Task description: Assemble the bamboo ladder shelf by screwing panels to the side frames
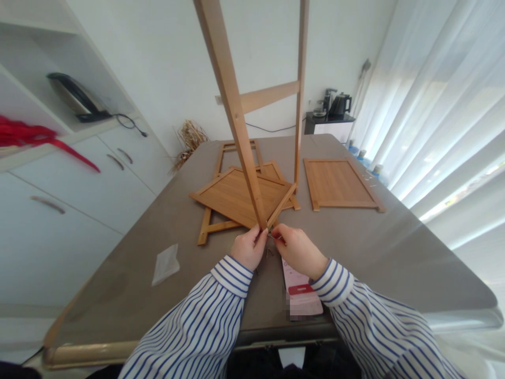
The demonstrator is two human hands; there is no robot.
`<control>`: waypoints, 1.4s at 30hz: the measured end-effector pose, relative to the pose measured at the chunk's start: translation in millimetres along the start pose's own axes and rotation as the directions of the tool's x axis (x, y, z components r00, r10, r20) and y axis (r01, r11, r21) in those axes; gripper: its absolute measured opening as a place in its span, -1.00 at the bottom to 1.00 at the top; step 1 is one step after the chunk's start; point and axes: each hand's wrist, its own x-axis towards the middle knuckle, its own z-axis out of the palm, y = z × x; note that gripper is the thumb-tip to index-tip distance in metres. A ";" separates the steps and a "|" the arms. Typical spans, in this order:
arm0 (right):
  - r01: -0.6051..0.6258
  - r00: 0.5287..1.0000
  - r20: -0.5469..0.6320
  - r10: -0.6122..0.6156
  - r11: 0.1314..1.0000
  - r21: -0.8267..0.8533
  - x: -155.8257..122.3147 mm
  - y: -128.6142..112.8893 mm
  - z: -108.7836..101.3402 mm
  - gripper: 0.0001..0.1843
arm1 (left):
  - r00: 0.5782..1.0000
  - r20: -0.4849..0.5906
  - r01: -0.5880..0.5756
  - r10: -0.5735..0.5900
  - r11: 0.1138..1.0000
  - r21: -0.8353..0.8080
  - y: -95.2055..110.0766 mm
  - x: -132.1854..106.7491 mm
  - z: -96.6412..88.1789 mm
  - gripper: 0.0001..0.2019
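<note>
A tall wooden side frame (235, 113) stands upright on the table, its two legs joined by a crossbar. Its near foot meets the corner of a wooden panel (236, 195) lying beneath. My left hand (249, 247) is closed around that corner, thumb and fingers against the wood. Right beside it, my right hand (298, 250) pinches a small thin metal piece (272, 236) at the joint. What kind of piece it is I cannot make out. Several tiny metal parts (270, 252) lie on the table just below my fingers.
Another wooden frame (203, 226) lies under the panel. To the right lies a second panel (342, 183). A clear plastic bag (165, 264) is on the left, a phone-like pink screen (302, 289) near the front edge. Small white pieces (369, 179) lie at the right edge.
</note>
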 end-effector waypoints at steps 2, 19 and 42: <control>0.019 1.000 -0.015 -0.017 0.996 0.093 -1.7 3.1 0.5 -0.77 | 1.000 -0.011 -0.008 0.007 1.000 -0.007 -0.6 -0.2 0.4 -0.67; 0.214 0.976 0.024 -0.215 0.946 -0.243 -18.7 18.6 -8.1 -0.79 | 0.999 -0.041 0.001 -0.003 0.999 -0.032 2.7 1.1 1.9 -0.68; 0.111 0.994 0.050 -0.099 0.872 -0.476 -24.0 14.1 -8.1 -0.70 | 0.998 -0.065 -0.012 0.010 0.999 -0.030 2.4 0.4 1.8 -0.67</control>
